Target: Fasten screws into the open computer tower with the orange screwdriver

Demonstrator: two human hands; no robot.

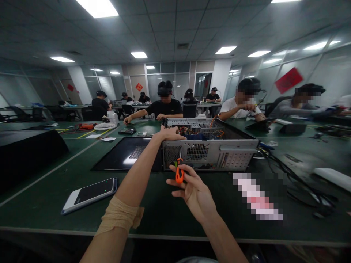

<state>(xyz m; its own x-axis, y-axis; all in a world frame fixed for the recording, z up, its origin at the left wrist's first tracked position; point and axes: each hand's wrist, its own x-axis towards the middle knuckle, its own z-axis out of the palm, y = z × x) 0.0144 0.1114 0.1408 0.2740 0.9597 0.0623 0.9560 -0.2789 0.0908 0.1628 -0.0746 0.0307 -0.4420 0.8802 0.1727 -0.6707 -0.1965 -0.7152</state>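
Observation:
A desktop computer case (pixel 210 159) lies on its side with its top uncovered. Its rear panel, with vent mesh and slots, faces me. My left hand (pixel 171 134) rests on the upper left corner of the case, fingers stretched over the edge. My right hand (pixel 196 188) grips an orange and black screwdriver (pixel 179 175) between thumb and fingers. The screwdriver stands near the left part of the rear panel, handle toward me and shaft pointing at the case; I cannot tell whether its tip touches. Coloured cables (pixel 189 131) show inside the case.
A black side panel (pixel 116 153) lies left of the case. Nearer me is a white device with a dark screen (pixel 94 191). Black cables (pixel 298 186) and a blurred patch (pixel 259 197) lie to the right. Several people work across the green table (pixel 153 208).

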